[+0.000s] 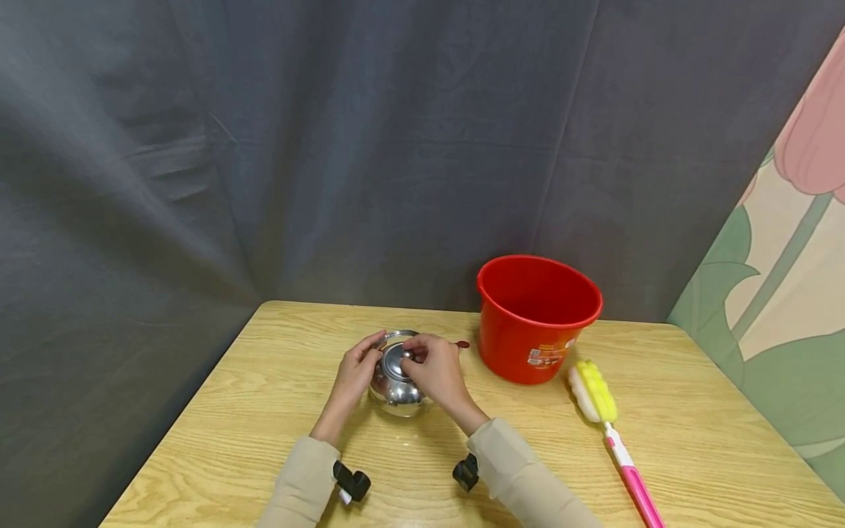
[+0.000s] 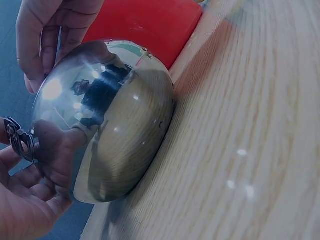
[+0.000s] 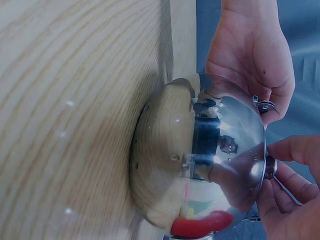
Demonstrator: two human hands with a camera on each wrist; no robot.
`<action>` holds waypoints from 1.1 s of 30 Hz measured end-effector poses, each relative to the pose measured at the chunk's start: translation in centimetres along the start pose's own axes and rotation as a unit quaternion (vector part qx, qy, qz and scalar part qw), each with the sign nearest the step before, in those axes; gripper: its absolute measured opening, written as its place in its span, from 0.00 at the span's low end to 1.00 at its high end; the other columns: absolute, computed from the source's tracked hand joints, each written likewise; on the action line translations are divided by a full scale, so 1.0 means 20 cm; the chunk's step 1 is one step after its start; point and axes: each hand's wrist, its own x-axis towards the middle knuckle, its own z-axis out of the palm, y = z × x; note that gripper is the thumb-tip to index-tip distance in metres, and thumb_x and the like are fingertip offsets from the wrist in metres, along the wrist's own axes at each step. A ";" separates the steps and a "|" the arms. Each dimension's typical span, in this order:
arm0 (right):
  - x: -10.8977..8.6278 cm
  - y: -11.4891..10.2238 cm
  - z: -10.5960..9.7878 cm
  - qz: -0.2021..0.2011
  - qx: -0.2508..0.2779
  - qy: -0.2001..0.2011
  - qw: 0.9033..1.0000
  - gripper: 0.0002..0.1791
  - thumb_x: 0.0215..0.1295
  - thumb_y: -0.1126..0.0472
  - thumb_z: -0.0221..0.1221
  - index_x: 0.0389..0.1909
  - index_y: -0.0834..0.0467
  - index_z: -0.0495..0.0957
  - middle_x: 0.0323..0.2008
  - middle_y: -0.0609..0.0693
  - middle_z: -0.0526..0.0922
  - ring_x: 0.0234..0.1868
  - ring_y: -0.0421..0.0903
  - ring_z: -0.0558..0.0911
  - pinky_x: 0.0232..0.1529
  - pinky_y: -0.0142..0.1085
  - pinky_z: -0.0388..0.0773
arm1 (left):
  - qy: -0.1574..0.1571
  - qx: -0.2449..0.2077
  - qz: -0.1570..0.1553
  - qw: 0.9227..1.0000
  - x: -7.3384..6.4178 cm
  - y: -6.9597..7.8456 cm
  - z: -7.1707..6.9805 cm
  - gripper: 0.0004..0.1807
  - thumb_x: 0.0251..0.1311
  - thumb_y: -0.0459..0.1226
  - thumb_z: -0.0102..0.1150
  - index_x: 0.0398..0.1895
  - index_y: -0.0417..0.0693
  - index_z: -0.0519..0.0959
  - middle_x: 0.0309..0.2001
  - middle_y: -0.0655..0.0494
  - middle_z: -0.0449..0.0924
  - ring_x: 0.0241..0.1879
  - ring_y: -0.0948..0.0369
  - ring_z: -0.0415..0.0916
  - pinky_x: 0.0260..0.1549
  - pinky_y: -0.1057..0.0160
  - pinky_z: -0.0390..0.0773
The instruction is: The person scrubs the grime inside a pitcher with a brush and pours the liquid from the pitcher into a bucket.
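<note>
A shiny round steel kettle stands upright on the wooden table. My left hand holds the kettle's metal handle near its left hinge; in the left wrist view the hinge bracket sits among the fingers. The thumb and fingers of my right hand pinch the small knob on the lid. The lid still lies on the kettle's mouth. A dark red tip shows just past the right hand, on the kettle's far right side.
A red bucket stands right of the kettle, near the table's back edge. Further right lies a brush with a yellow and white sponge head and a pink handle. A dark grey curtain hangs behind the table.
</note>
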 end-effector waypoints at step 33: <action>0.01 0.00 0.00 0.015 0.001 0.011 1.000 0.09 0.48 0.70 0.68 0.33 0.63 0.85 0.29 0.51 0.85 0.28 0.41 0.81 0.31 0.34 0.82 | 0.001 0.000 -0.004 1.000 0.09 -0.20 0.00 0.25 0.64 0.32 0.45 0.65 0.43 0.72 0.62 0.46 0.73 0.62 0.51 0.69 0.62 0.51 0.66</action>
